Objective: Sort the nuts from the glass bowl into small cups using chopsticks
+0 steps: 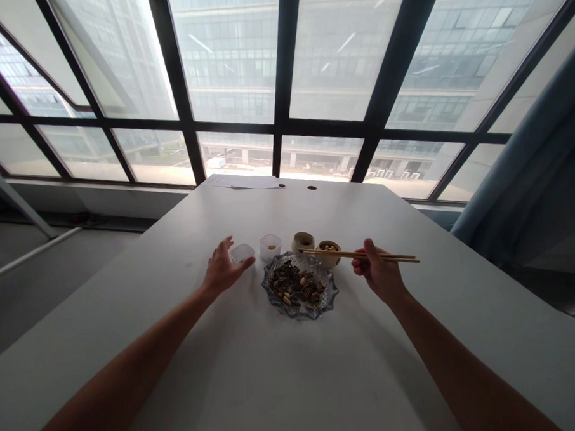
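My right hand [378,272] grips a pair of chopsticks [356,255], held nearly level, tips pointing left over the small cups. Fingers apart, my left hand [224,267] is around the near-left side of a small clear plastic container [244,252]; whether it touches the container I cannot tell. A second clear container [270,247] beside it has a few small bits inside. To its right are a greenish cup [302,241] and a tan cup [329,259] with pale nuts in it. In front sits a scalloped glass bowl [301,314] of mixed nuts and dark seeds.
All of it stands on a white table [285,374]. Sheets of white paper [255,182] lie at the far edge, near two dark round holes. Large framed windows rise behind, and a blue-grey curtain [518,148] hangs at the right. A white metal frame [24,201] stands at left.
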{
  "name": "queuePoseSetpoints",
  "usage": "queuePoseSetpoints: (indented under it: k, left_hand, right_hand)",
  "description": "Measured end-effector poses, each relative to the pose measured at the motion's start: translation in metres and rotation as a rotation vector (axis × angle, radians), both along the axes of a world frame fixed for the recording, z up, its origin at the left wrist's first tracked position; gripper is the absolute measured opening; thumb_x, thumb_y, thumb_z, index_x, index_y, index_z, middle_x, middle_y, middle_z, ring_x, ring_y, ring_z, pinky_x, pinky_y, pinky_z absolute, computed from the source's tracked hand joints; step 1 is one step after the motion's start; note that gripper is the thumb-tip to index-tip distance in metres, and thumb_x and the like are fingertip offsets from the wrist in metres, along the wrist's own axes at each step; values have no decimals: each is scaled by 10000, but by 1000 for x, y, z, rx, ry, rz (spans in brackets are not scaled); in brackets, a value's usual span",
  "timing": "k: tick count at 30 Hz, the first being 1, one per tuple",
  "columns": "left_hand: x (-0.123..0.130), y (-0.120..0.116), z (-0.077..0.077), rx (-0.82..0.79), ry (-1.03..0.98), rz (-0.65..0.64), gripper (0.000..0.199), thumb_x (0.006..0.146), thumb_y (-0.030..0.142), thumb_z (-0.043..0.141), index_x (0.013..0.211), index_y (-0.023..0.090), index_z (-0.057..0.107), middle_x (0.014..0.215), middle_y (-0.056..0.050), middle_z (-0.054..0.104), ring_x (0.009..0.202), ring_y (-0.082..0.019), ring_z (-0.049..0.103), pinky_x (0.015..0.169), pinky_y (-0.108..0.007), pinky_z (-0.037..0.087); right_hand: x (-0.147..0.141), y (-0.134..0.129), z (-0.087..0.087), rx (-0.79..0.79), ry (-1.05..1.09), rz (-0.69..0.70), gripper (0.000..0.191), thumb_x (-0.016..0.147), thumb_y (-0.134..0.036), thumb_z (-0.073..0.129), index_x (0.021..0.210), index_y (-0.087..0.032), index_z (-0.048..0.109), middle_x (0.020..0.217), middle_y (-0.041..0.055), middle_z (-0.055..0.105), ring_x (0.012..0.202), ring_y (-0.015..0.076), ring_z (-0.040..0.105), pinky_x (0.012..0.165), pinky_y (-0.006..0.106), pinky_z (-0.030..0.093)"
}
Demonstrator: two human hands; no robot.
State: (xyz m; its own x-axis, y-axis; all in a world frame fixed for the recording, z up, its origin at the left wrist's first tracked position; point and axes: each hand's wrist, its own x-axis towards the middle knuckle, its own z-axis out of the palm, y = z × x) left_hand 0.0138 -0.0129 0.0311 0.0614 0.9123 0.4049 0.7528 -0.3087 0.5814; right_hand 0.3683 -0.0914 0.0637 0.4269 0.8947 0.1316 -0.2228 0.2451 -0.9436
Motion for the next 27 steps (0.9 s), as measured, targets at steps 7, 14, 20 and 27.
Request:
queuePoseSetpoints:
  k: [7,14,20,27]
  left_hand:
    - [86,19,56,99,300,-326,747,815,570,648,1415,177,440,1372,-154,596,1293,-334,524,1129,-496,340]
    - [158,63,62,-261,545,-446,887,720,560,707,1457,163,413,1362,-178,606,1231,-339,583,984,-398,465]
    - [158,75,58,-242,540,-493,557,662,555,723,1088,195,704,1013,-80,753,904,-256,704,726,-289,515]
    - [151,69,56,55,454,-493,575,673,457,726,1200,244,636,1044,-54,748,942,-256,704,782,-306,534]
  right_hand:
    - [13,3,-4,58,-21,-113,541,640,-655,806,682,-136,657,487,32,652,365,108,563,359,205,452]
    - [9,0,-2,102,-189,-274,549,727,-687,710,698,-144,642,502,34,661,363,130,582,364,231,462]
    - [-3,-3,-8,192,-397,-290,475,842,-620,643,689,-170,627,536,33,678,405,137,611,396,239,492]
    - [-4,-9,-20,391,-877,-302,285,935,-425,611,767,-200,660,575,10,700,492,145,662,515,247,525]
